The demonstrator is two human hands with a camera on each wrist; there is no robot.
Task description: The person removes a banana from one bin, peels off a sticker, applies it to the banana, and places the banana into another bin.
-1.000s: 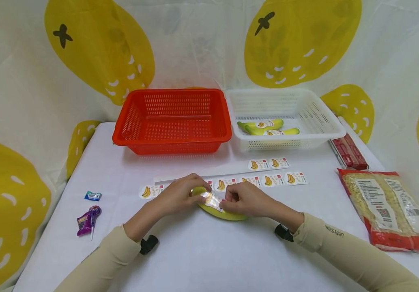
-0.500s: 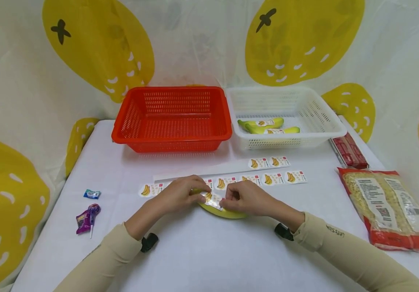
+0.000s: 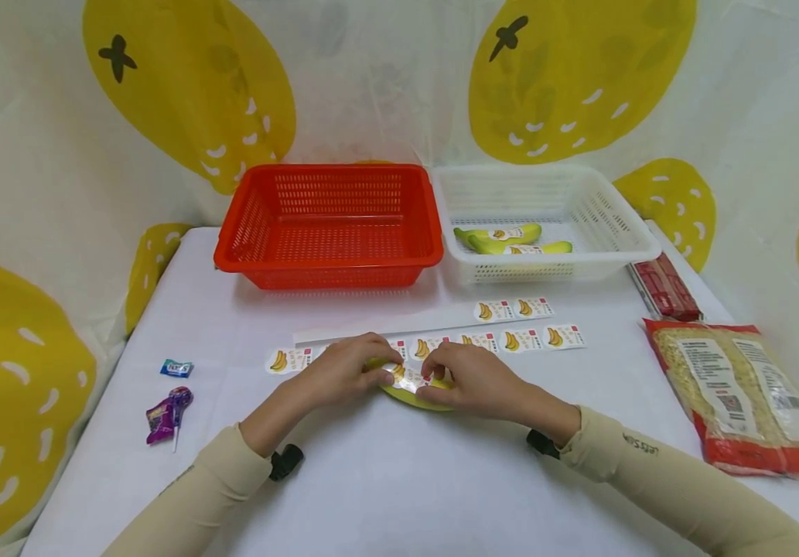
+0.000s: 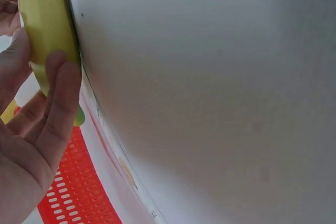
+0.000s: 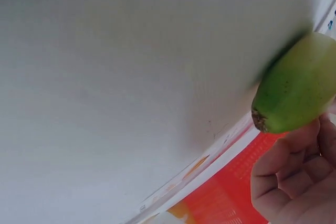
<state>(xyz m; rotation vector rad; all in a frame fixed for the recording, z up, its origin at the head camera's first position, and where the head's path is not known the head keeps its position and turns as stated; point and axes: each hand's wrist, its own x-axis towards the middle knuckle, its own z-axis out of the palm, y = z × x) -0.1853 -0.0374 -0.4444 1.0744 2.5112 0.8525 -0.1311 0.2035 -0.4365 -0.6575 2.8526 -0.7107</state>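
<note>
A yellow banana (image 3: 415, 399) lies near the table's middle, between both hands. On its upper side is a white sticker (image 3: 409, 379) with a banana picture. My left hand (image 3: 343, 373) grips the banana's left part, its thumb on top; in the left wrist view its fingers wrap the yellow banana (image 4: 47, 19). My right hand (image 3: 479, 381) holds the other part, thumb on the near side, index finger bent over the sticker's right edge. The right wrist view shows the banana's green end (image 5: 294, 87) above the curled fingers of the right hand (image 5: 299, 182).
Behind the hands lie a sticker strip (image 3: 520, 342) and a second strip (image 3: 385, 329). A red basket (image 3: 329, 276) and a white basket (image 3: 545, 269) with two stickered bananas (image 3: 503, 234) stand behind. Sweets (image 3: 160, 422) lie left; a grain bag (image 3: 740, 394) and red box (image 3: 665, 288) lie right.
My right hand's fingers have loosened from a tight curl at the sticker, and the index finger now arches over it. The banana's right end has shifted slightly up. The left hand keeps its grip.
</note>
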